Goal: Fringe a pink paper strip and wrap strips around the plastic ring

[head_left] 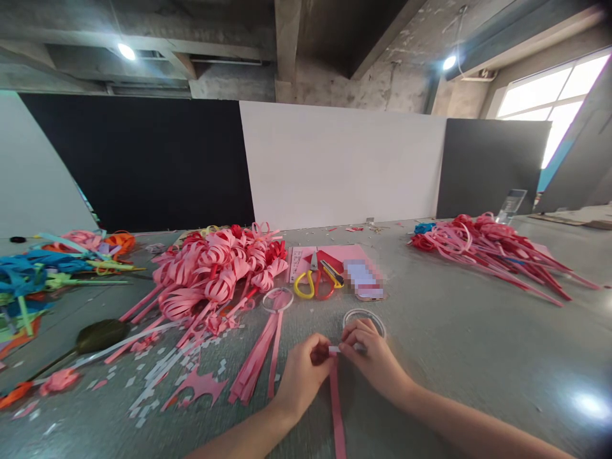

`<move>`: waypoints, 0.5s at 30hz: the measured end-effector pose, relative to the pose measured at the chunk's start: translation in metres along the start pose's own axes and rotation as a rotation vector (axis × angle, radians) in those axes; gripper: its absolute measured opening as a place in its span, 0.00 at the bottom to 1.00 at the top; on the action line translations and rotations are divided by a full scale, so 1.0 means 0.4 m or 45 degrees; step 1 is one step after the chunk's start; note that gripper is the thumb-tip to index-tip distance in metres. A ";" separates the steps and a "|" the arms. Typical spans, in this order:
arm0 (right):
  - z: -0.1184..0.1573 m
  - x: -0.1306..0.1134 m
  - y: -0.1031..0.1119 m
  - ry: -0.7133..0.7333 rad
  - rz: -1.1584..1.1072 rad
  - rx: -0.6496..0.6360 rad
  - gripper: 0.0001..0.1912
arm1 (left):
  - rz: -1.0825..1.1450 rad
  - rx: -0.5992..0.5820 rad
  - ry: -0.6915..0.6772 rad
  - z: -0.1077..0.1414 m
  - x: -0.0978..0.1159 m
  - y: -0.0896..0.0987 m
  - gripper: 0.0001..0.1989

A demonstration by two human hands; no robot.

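Note:
My left hand [306, 366] is closed in a pinch at the top end of a long pink paper strip [336, 408], which hangs down toward the bottom edge. A small white piece [334, 350] lies across the strip's top, between both hands. My right hand [368, 350] pinches the right side of this white piece. Just behind my right hand, partly covered by it, is a roll of tape [366, 314]. Left of my hands, a bundle of pink strips [255, 357] lies beside a white ring [278, 299].
Yellow-handled scissors [305, 285], a red-and-yellow tool [329, 280] and a phone [363, 280] lie ahead on pink sheets. Pink paper flowers [215, 274] are heaped left, more pink and red strips [492, 248] right. White scraps [153, 382] litter the left table.

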State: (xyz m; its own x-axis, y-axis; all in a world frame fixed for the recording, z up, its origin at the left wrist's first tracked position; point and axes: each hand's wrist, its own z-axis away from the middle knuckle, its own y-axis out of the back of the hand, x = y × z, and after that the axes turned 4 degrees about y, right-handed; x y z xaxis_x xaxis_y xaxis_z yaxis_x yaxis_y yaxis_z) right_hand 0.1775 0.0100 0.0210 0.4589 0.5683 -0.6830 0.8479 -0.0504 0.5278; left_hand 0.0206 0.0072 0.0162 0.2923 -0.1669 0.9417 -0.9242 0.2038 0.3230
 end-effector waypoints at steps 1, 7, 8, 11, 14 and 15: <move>0.000 0.001 -0.001 0.002 -0.001 0.000 0.10 | -0.003 0.001 -0.004 0.000 -0.001 0.000 0.01; 0.000 0.008 -0.006 0.007 -0.011 0.008 0.11 | -0.002 -0.020 -0.011 0.001 -0.006 0.000 0.02; 0.000 0.008 -0.006 0.007 -0.012 0.007 0.10 | -0.007 -0.019 -0.011 0.002 -0.005 0.000 0.02; 0.001 0.009 -0.005 0.006 -0.005 0.002 0.10 | -0.026 -0.013 -0.017 0.004 0.002 0.000 0.03; 0.002 0.010 -0.003 0.017 0.007 0.000 0.10 | -0.050 -0.012 -0.037 0.007 0.010 0.002 0.06; 0.002 0.010 -0.003 0.018 0.011 0.000 0.10 | -0.065 -0.008 -0.045 0.008 0.013 0.003 0.07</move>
State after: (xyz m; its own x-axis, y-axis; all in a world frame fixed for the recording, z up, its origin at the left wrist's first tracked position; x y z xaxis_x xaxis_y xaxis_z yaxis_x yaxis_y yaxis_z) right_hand 0.1785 0.0116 0.0172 0.4623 0.5797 -0.6710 0.8440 -0.0555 0.5335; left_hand 0.0201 0.0037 0.0211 0.3303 -0.2113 0.9199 -0.9065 0.2003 0.3715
